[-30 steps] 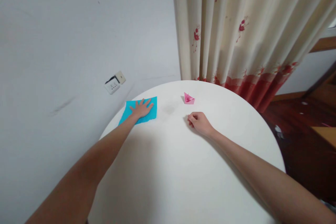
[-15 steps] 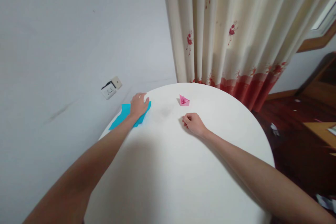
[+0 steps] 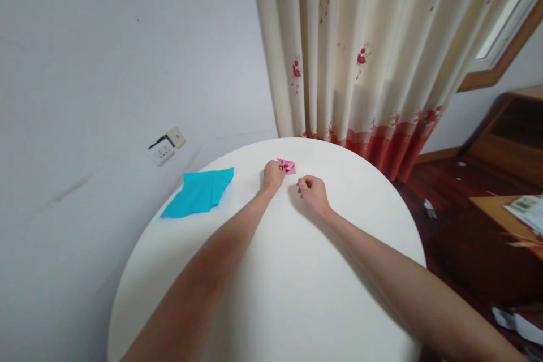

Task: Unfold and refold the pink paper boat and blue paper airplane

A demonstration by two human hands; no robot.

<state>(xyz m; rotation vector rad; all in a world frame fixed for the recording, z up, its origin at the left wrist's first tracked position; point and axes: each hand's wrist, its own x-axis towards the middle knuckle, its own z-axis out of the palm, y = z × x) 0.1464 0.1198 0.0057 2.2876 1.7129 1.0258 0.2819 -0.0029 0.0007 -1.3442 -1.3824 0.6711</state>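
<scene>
My left hand reaches to the far part of the round white table, its fingers closed on the left edge of a small pink origami piece. That piece is folded from paper, with pointed corners and an opening in its middle; the fingers cover its left side. Just right of it and closer to me, my right hand rests above the tabletop, fingers curled into a loose fist with nothing showing in it. On the left of the table lies a bright blue sheet with uneven edges, apart from both hands.
The round white table nearly meets the wall on the left, which carries a socket. A cream curtain with red flowers hangs behind. To the right are a dark red floor and a wooden surface with papers.
My left hand has left the blue sheet and moved right to the pink origami piece, closing on it. My right hand stays curled nearby. The view has shifted slightly right.
</scene>
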